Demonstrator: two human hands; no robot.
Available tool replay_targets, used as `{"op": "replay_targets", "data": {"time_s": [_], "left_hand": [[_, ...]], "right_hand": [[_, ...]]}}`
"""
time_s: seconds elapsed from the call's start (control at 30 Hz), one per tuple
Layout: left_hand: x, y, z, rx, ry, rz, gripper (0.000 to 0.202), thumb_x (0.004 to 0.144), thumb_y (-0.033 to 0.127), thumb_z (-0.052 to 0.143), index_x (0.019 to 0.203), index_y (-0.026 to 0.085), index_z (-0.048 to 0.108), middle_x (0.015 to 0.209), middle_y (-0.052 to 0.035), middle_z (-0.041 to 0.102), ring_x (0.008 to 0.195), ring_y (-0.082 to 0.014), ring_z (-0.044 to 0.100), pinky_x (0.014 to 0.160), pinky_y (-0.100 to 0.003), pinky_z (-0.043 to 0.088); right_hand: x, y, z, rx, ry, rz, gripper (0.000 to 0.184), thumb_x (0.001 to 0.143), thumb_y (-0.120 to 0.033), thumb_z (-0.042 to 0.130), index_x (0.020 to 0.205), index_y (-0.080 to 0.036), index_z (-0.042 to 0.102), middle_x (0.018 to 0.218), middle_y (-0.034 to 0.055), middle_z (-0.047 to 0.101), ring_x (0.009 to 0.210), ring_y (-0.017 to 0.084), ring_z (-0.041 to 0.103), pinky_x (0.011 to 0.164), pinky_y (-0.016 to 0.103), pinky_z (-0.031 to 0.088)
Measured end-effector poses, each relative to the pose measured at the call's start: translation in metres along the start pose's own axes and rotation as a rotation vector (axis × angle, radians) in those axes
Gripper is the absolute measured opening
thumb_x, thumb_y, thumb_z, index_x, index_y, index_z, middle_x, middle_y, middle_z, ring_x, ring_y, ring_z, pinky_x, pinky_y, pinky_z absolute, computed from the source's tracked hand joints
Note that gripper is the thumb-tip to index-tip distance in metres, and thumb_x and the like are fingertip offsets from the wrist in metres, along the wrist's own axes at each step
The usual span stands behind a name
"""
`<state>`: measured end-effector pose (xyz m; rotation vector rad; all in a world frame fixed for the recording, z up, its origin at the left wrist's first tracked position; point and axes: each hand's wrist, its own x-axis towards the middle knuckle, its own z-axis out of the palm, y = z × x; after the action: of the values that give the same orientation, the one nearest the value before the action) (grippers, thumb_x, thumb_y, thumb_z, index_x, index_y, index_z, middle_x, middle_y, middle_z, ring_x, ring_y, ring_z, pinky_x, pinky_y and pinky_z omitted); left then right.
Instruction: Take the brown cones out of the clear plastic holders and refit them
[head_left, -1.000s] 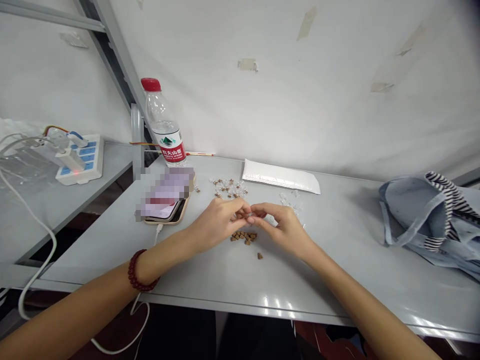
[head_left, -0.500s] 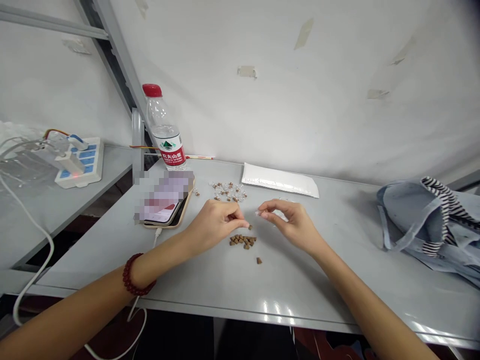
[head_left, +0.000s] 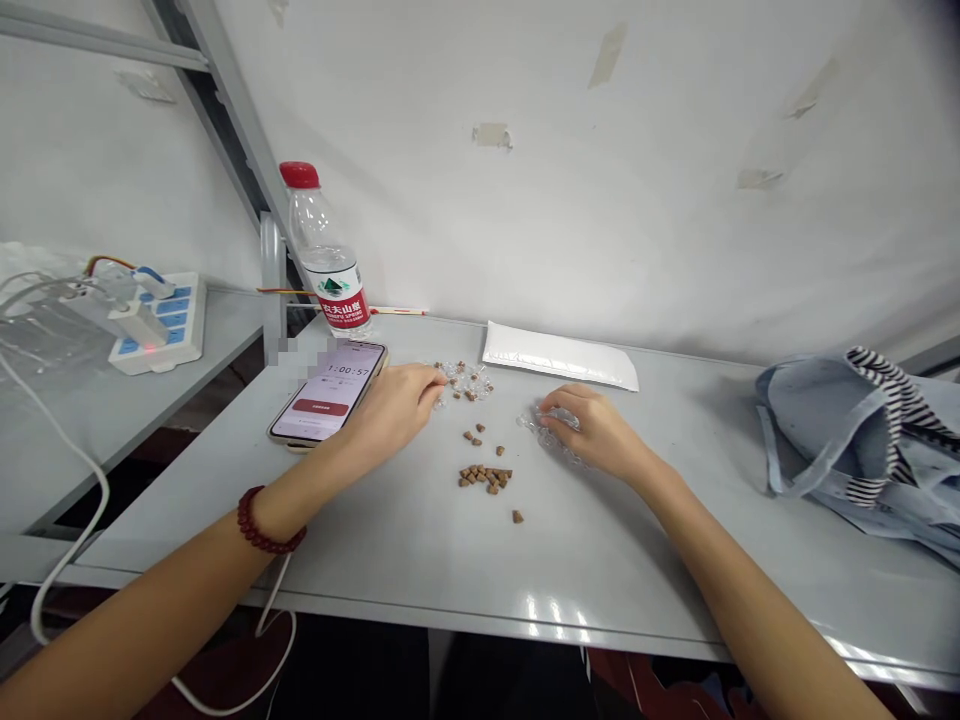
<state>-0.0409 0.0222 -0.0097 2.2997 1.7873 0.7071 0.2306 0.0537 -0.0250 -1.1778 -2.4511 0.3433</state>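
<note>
L hand moved to mixed pile; R hand, clear pcs; each grip unclear.

Extends both bare forearms inward from below. Holds the left hand palm downward, with thumb near fingertips; curls the right hand, well apart, with thumb below forefinger.

And gleaming off the glossy tabletop, matt and rough-looking over brown pieces, shiny across clear plastic bits
</note>
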Motion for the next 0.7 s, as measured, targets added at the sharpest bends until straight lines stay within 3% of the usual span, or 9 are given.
{"op": "replay_targets", "data": {"time_s": [0.17, 0.27, 0.37, 0.53, 0.7], "left_hand": [[-0.001, -0.012, 0.01, 0.182, -0.117, 0.032, 0.023, 0.087, 0.025, 0.05, 0.102, 0.013, 0.063, 0.099, -0.0129, 0.062, 0.099, -0.0284, 0.057, 0.083, -0.04, 0.046], [-0.004, -0.009, 0.017, 0.172, -0.175, 0.039, 0.026, 0.089, 0.025, 0.047, 0.11, 0.016, 0.06, 0.101, -0.0115, 0.057, 0.096, -0.0266, 0.057, 0.082, -0.039, 0.047], [-0.004, -0.006, 0.022, 0.184, -0.202, 0.03, 0.022, 0.091, 0.024, 0.044, 0.104, 0.016, 0.059, 0.098, -0.0106, 0.055, 0.089, -0.0245, 0.057, 0.079, -0.038, 0.047], [-0.005, -0.005, 0.028, 0.154, -0.165, 0.113, 0.014, 0.091, 0.024, 0.043, 0.088, 0.015, 0.053, 0.095, -0.0101, 0.052, 0.093, -0.0253, 0.052, 0.08, -0.038, 0.045], [-0.01, 0.013, 0.027, -0.063, -0.182, 0.179, 0.011, 0.088, 0.022, 0.045, 0.081, 0.016, 0.049, 0.087, -0.0064, 0.056, 0.085, -0.0213, 0.054, 0.075, -0.035, 0.045]], "right_hand": [[-0.001, -0.001, -0.002, -0.036, 0.021, -0.022, 0.012, 0.087, -0.017, 0.053, 0.092, -0.018, 0.064, 0.095, 0.0103, 0.067, 0.092, 0.026, 0.059, 0.074, 0.04, 0.05], [-0.001, -0.005, 0.0, -0.055, 0.027, -0.046, 0.014, 0.088, -0.017, 0.051, 0.093, -0.017, 0.064, 0.094, 0.0104, 0.066, 0.091, 0.026, 0.058, 0.075, 0.04, 0.049], [-0.001, -0.012, 0.004, -0.073, 0.052, -0.09, 0.015, 0.089, -0.017, 0.049, 0.094, -0.017, 0.063, 0.095, 0.0105, 0.066, 0.088, 0.026, 0.057, 0.074, 0.041, 0.047], [-0.003, -0.032, 0.014, -0.022, 0.113, -0.21, 0.015, 0.091, -0.018, 0.048, 0.101, -0.017, 0.06, 0.096, 0.0104, 0.066, 0.089, 0.025, 0.056, 0.076, 0.041, 0.047], [-0.006, -0.05, 0.025, 0.02, 0.074, -0.224, 0.027, 0.092, -0.02, 0.048, 0.119, -0.015, 0.051, 0.104, 0.014, 0.063, 0.096, 0.026, 0.055, 0.08, 0.041, 0.048]]}}
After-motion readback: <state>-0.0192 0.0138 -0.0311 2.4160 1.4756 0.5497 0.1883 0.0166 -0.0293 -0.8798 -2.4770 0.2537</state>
